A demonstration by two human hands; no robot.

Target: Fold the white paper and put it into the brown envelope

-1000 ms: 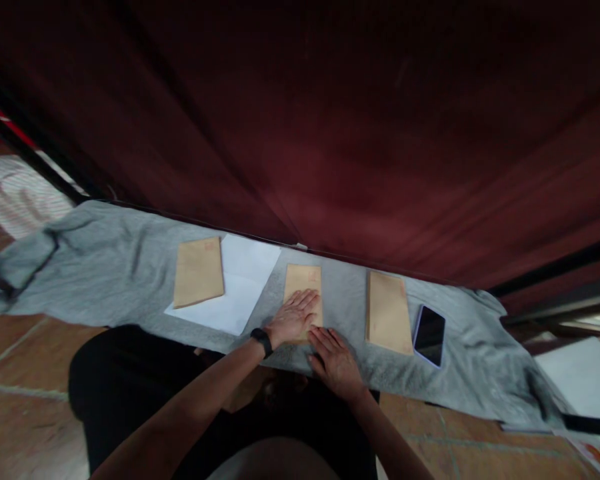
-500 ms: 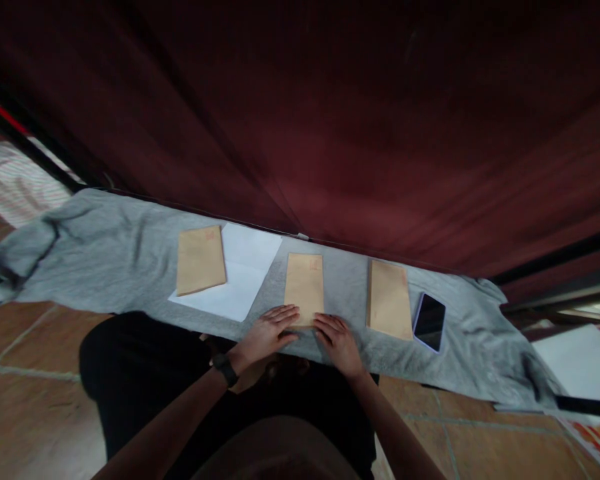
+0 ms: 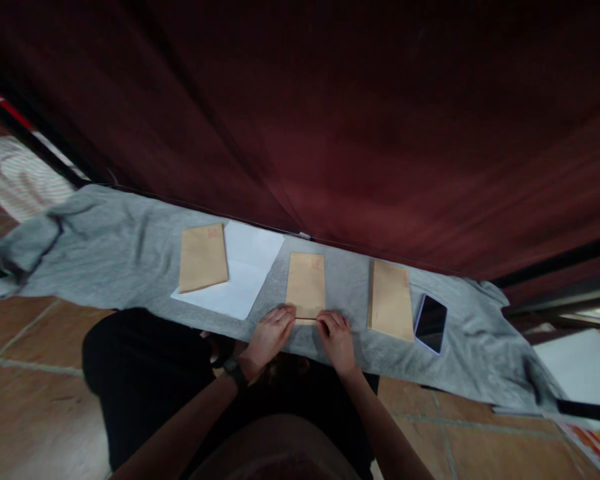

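Note:
A tan paper envelope (image 3: 306, 283) lies upright at the middle of the grey cloth. My left hand (image 3: 271, 333) is closed on its lower left corner, and my right hand (image 3: 336, 337) is closed on the lower right corner. Between my fingertips a thin dark reddish line runs across the envelope's bottom end, where the edge looks folded or raised. To the left, another tan envelope or stack (image 3: 203, 258) rests partly on a creased white sheet (image 3: 247, 280). A thicker tan stack (image 3: 391, 300) lies to the right.
A phone (image 3: 431, 323) with a pale purple edge lies right of the right stack. The grey cloth (image 3: 110, 247) covers a long narrow surface against a dark red panel (image 3: 330, 147). White paper (image 3: 580, 363) is at the far right. My dark-clothed legs are below the front edge.
My fingers have drawn together at the envelope's lower corners instead of lying flatter on it. The dark line across its bottom end now shows. The view has shifted slightly.

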